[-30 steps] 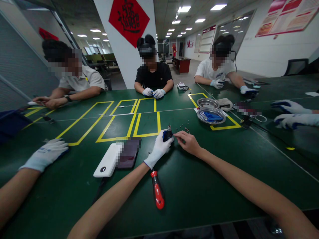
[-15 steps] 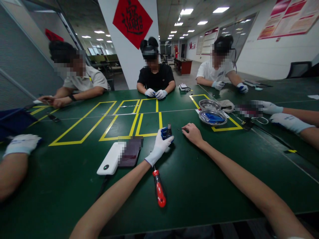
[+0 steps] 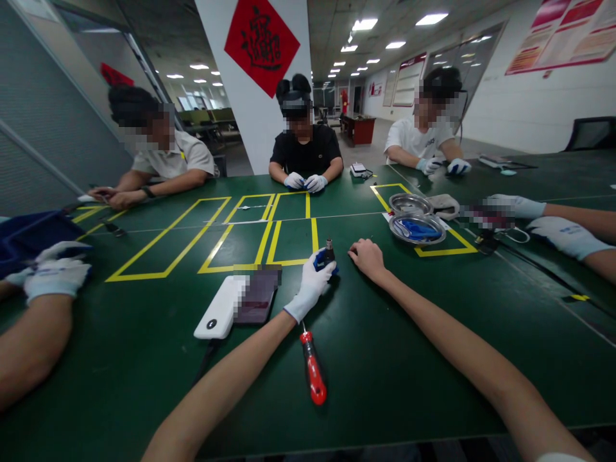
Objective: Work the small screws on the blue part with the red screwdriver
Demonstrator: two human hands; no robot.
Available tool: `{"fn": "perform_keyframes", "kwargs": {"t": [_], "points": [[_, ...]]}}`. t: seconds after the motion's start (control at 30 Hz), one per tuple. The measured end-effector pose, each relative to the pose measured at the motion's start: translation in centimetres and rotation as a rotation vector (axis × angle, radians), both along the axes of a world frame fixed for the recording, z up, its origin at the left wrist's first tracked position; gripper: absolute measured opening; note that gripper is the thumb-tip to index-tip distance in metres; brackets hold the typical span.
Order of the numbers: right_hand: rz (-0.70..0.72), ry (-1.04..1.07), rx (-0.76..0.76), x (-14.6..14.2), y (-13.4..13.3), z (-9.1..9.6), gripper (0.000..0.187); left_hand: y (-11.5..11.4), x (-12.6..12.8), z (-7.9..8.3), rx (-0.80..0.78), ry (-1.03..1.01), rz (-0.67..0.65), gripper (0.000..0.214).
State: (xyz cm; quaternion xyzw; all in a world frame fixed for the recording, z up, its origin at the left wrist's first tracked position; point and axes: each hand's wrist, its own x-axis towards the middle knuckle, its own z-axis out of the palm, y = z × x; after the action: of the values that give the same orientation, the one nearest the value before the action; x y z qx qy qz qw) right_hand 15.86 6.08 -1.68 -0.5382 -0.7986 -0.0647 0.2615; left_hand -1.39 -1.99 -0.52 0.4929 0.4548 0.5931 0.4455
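In the head view my left hand (image 3: 312,282), in a white and blue glove, is wrapped round a small black cylindrical piece with a metal tip (image 3: 329,249), held upright. Its lower part is hidden by the fingers. My bare right hand (image 3: 367,258) rests on the green table just to the right, fingers bent down and drawn together at the surface. Whatever lies under those fingertips is too small or covered to name. Below my left wrist lies a screwdriver (image 3: 314,371) with a red and black handle, its shaft partly behind the glove.
A white power bank (image 3: 221,308) and a dark phone (image 3: 258,298) lie left of my forearm. Metal bowls (image 3: 418,229), one with blue material, stand at the right. Yellow tape (image 3: 139,278) marks the table (image 3: 394,366). Co-workers' gloved hands (image 3: 58,276) are at both sides.
My right fingers have come down and drawn in over the spot where small dark bits lay. The left hand keeps its hold. The view has shifted slightly; a second gloved co-worker's hand shows at left.
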Motion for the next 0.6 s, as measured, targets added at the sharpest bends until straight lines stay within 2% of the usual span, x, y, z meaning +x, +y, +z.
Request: {"fn": "perform_keyframes", "kwargs": {"t": [0.1,0.17,0.37,0.47,0.6], "points": [[0.012,-0.005,-0.036,0.1,-0.3,0.3,0.011,-0.1,0.0,0.0,-0.002,-0.055,0.024,0.045],[0.059,0.071,-0.064,0.2,-0.7,0.7,0.011,-0.1,0.0,0.0,-0.005,-0.069,0.034,0.048],[0.302,0.6,-0.113,-0.5,-3.5,1.5,0.015,-0.4,0.1,0.2,0.017,0.019,0.017,0.041],[0.326,0.808,-0.178,-1.4,-5.0,1.3,0.018,-0.4,0.1,0.4,0.026,-0.027,-0.037,0.035],[0.313,0.971,-0.211,-2.1,-5.7,1.1,0.019,-0.2,0.1,0.3,0.036,-0.063,-0.115,0.036]]}}
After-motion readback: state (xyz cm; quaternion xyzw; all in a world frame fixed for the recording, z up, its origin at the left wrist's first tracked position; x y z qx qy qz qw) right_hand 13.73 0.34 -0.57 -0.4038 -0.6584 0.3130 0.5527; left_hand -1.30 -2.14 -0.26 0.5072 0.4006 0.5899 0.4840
